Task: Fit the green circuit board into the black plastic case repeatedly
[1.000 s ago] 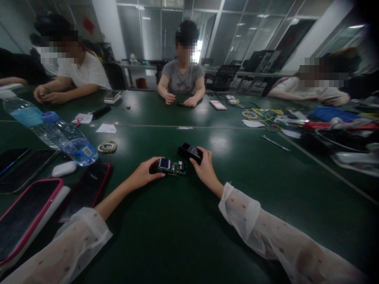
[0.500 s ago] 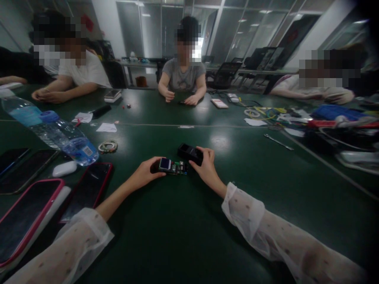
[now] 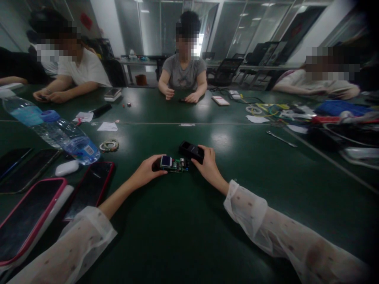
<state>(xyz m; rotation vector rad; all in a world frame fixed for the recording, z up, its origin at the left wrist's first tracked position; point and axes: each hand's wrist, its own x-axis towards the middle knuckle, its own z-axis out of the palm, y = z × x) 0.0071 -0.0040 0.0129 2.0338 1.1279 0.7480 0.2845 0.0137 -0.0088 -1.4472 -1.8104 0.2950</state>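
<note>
Between the thumb and fingers of my left hand (image 3: 149, 169) is a small green circuit board (image 3: 177, 165) with a little square display (image 3: 166, 161) at its left end. My right hand (image 3: 209, 161) is closed on the right end of a black plastic casing (image 3: 189, 150) that has a rectangular window. The casing lies just behind the board and slightly to its right. Both are low over the green table (image 3: 166, 221); whether they rest on it I cannot tell. My fingers hide the far left end of the board and the right end of the casing.
Water bottles (image 3: 71, 138), a white earbud case (image 3: 67, 168) and several phones (image 3: 91, 185) lie to the left. A bracelet (image 3: 109, 145) sits behind my left hand. A wrench-like tool (image 3: 281, 139) and tangled cables (image 3: 275, 112) are at right. Other people (image 3: 184, 71) sit across the table.
The whole view has shifted slightly. My hands keep their grips on the board and the casing, with hardly any movement between them.
</note>
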